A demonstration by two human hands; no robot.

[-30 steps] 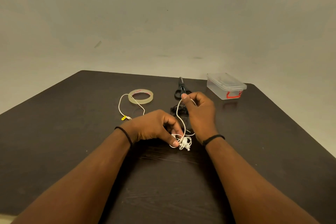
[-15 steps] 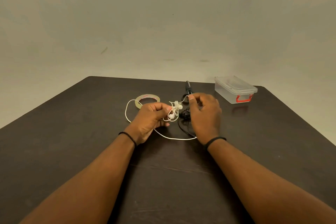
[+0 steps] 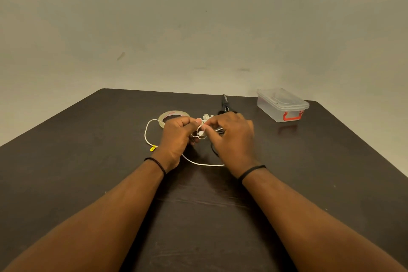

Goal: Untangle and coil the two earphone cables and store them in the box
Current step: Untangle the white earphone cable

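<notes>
My left hand (image 3: 176, 137) and my right hand (image 3: 234, 137) meet over the middle of the dark table (image 3: 88, 172), and both pinch a knot of the white earphone cable (image 3: 199, 133) with its earbuds between the fingertips. One white loop runs left and ends at a yellow plug (image 3: 152, 148); another strand curves along the table below my hands. A black earphone cable (image 3: 213, 150) lies mostly hidden under my right hand. The clear plastic box (image 3: 281, 104) with a red latch sits shut at the far right.
A roll of clear tape (image 3: 173, 115) lies just behind my left hand. Black scissors (image 3: 224, 101) lie behind my right hand, pointing at the table's far edge. A plain wall rises beyond the table.
Both hands lifted the white tangle off the near table and carried it farther away, toward the tape. My hands have come closer together around the knot.
</notes>
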